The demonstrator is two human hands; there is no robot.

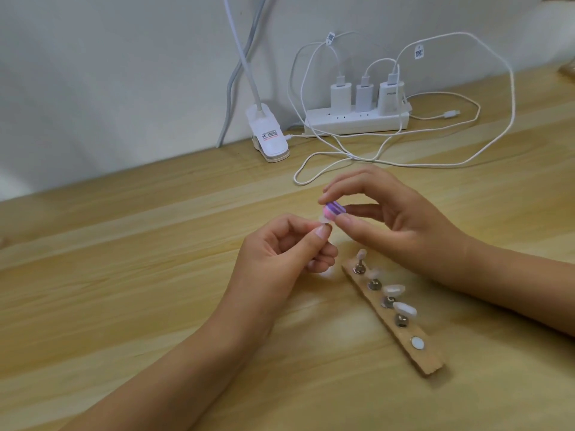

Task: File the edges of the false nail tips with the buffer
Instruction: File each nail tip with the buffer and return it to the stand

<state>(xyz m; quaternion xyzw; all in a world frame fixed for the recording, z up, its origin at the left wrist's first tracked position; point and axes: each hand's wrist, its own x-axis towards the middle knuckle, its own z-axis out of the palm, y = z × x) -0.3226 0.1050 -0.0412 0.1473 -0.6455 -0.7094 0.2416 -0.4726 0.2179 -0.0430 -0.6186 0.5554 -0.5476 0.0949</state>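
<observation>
Left grip pinches one nail tip, right grip pinches the buffer against it; four tips on the lower-right strip likely remain.

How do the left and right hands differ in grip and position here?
The left hand curls its fingers round a small nail holder; the right hand pinches the purple-and-pink buffer between thumb and fingertips. The left hand sits lower and nearer the camera; the right hand higher and farther. Both hover above the table, meeting at the buffer.
</observation>
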